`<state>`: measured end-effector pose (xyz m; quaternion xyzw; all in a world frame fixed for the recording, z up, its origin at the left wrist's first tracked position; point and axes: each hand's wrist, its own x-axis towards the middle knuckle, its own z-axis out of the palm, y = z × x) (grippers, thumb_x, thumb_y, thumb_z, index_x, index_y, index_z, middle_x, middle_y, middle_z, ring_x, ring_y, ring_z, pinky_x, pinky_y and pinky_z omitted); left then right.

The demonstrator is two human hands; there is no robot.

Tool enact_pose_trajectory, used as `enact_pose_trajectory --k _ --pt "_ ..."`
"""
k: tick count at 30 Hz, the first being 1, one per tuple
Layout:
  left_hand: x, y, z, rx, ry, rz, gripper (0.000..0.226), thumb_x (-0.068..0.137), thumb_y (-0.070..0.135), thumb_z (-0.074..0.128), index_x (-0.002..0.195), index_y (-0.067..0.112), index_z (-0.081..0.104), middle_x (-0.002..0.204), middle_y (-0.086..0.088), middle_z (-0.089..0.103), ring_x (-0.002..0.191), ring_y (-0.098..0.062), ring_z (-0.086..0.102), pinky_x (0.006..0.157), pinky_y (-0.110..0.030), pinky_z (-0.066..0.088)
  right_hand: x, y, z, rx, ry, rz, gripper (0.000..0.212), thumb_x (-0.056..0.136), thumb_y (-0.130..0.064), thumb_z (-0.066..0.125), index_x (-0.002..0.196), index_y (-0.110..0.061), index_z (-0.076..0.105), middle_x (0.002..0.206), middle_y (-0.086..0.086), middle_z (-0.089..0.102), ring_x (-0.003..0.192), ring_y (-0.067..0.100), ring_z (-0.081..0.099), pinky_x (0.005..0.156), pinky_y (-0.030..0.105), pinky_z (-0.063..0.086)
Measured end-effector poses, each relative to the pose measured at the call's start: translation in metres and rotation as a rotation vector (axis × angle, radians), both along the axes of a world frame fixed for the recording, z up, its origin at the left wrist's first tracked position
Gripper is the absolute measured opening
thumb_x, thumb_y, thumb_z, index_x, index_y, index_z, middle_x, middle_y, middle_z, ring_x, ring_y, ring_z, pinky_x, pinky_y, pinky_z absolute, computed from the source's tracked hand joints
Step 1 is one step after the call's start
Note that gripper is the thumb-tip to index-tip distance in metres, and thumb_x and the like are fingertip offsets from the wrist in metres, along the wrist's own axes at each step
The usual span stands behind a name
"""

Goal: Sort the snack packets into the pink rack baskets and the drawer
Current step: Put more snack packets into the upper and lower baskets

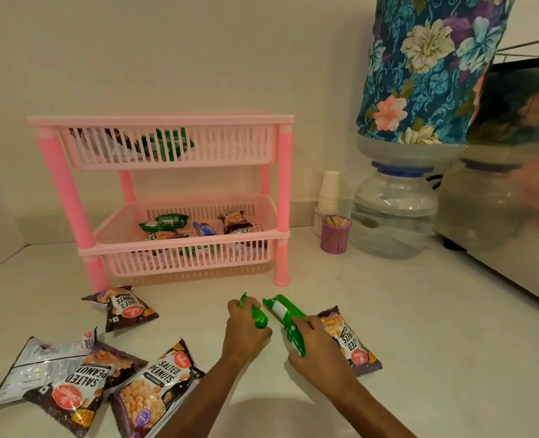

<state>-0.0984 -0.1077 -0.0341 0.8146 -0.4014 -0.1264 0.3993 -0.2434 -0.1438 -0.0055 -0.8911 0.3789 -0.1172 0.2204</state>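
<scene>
Plenty of bare counter [420, 358] is lying open between the hands and the pink rack [173, 197], which is standing near the back wall. Left hand [246, 330] is closing around a small green packet [259, 317]; right hand [312, 346] is gripping a longer green packet [282, 312], covering part of a peanut packet [353, 339]. Four more peanut packets [154, 387] are lying at the left. Both baskets are holding snack packets [198, 224].
</scene>
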Motion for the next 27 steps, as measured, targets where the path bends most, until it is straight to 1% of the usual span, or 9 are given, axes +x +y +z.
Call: enact_pose_trajectory --k 2,6,9,13,16,19,21,23,27 --pt "0.003 0.000 0.013 -0.078 0.001 0.016 0.041 0.070 0.002 0.066 0.106 0.014 0.050 0.117 -0.007 0.035 0.084 -0.023 0.053 0.076 -0.023 0.039 0.003 -0.002 0.013 -0.005 -0.084 0.007 0.057 0.085 -0.018 0.053 0.139 -0.015 0.034 0.137 0.006 0.038 0.117 0.021 0.050 0.097 0.028 0.044" --pt "0.009 -0.001 0.049 -0.223 -0.077 -0.009 0.042 0.068 0.002 0.069 0.102 0.015 0.048 0.113 -0.003 0.032 0.095 -0.023 0.050 0.079 -0.023 0.038 0.013 -0.008 0.045 -0.050 -0.235 0.022 0.055 0.085 -0.019 0.057 0.137 -0.018 0.039 0.132 0.003 0.043 0.114 0.018 0.053 0.090 0.021 0.040" --pt "0.016 -0.001 0.079 -0.309 -0.169 -0.032 0.046 0.066 -0.001 0.069 0.106 0.013 0.049 0.123 -0.006 0.033 0.102 -0.020 0.048 0.083 -0.022 0.039 0.024 -0.011 0.071 -0.074 -0.321 0.036 0.056 0.083 -0.018 0.059 0.135 -0.020 0.041 0.130 0.002 0.045 0.107 0.015 0.053 0.084 0.018 0.038" --pt "0.027 0.002 0.126 -0.398 -0.301 -0.027 0.050 0.068 0.003 0.072 0.112 0.010 0.049 0.130 -0.009 0.032 0.110 -0.025 0.050 0.094 -0.035 0.048 0.037 -0.014 0.104 -0.132 -0.426 0.074 0.056 0.081 -0.014 0.061 0.134 -0.017 0.043 0.125 0.005 0.048 0.095 0.005 0.043 0.079 0.013 0.031" --pt "0.041 0.003 0.162 -0.488 -0.386 -0.026 0.049 0.069 0.001 0.072 0.111 0.009 0.050 0.132 -0.009 0.031 0.109 -0.024 0.051 0.093 -0.037 0.051 0.048 -0.018 0.128 -0.193 -0.485 0.083 0.056 0.080 -0.012 0.062 0.133 -0.016 0.045 0.122 0.007 0.051 0.095 0.004 0.042 0.075 0.011 0.029" --pt "0.056 0.004 0.196 -0.555 -0.446 -0.018 0.048 0.070 0.002 0.073 0.110 0.011 0.049 0.136 -0.007 0.028 0.104 -0.014 0.045 0.092 -0.029 0.053 0.060 -0.022 0.153 -0.254 -0.526 0.087 0.056 0.080 -0.012 0.062 0.134 -0.013 0.044 0.124 0.010 0.051 0.100 0.008 0.044 0.078 0.008 0.027" --pt "0.067 0.004 0.218 -0.588 -0.481 -0.013 0.048 0.070 0.000 0.072 0.111 0.011 0.049 0.138 -0.009 0.026 0.108 -0.016 0.044 0.093 -0.027 0.050 0.068 -0.025 0.170 -0.295 -0.554 0.090 0.057 0.081 -0.012 0.062 0.134 -0.012 0.044 0.126 0.011 0.049 0.109 0.015 0.048 0.081 0.008 0.026" --pt "0.078 0.004 0.239 -0.617 -0.529 -0.009 0.048 0.069 -0.001 0.071 0.111 0.010 0.050 0.139 -0.010 0.027 0.118 -0.021 0.044 0.096 -0.030 0.050 0.076 -0.027 0.188 -0.339 -0.582 0.089 0.056 0.081 -0.013 0.061 0.135 -0.013 0.043 0.128 0.011 0.049 0.113 0.018 0.049 0.083 0.012 0.029" --pt "0.102 0.000 0.278 -0.625 -0.590 -0.014 0.048 0.072 -0.002 0.069 0.114 0.008 0.049 0.143 -0.012 0.025 0.109 -0.011 0.038 0.089 -0.021 0.045 0.091 -0.031 0.220 -0.418 -0.633 0.098 0.056 0.083 -0.016 0.060 0.136 -0.014 0.041 0.130 0.009 0.049 0.102 0.009 0.045 0.083 0.014 0.030"
